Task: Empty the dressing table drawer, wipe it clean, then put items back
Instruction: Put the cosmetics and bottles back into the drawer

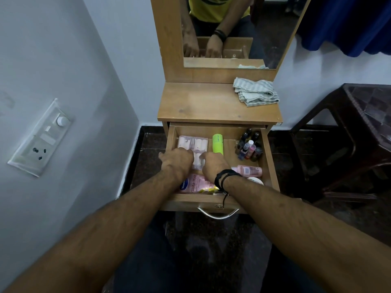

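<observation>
The drawer (268,163) of the dressing table (211,102) stands pulled out, with one curved metal handle (218,214) on its front. Both hands reach into it from the near side. The left hand (176,160) and the right hand (214,166) lie on one clear flat box (195,145) of pale pink and white pieces, which sits at the far left of the drawer. Each hand covers a near corner of the box. The fingers of both hands point down and away over the box, and their tips are hidden, so I cannot tell whether they are pinching it or only pressing on it. The right wrist wears dark bands (224,178).

Just right of the box lies one bright green tube (218,144), lengthwise toward the back. In the far right corner stands a cluster of small bottles (249,148) with dark, white and pink caps; they crowd together and I cannot count them surely, though there are at least six. Near the front lies one pink lotion bottle (193,185) on its side, partly under the left forearm. One smaller pink bottle (249,170) lies on its side by the right wall, and just in front of it shows the edge of one white round lid (256,181).

On the table top, at its back right corner, lies one crumpled striped cloth (256,93), well apart from the hands. The mirror (228,28) above it reflects both hands and the cloth. One switch plate (41,138) is on the left wall, and one dark stool (359,132) stands at the right.
</observation>
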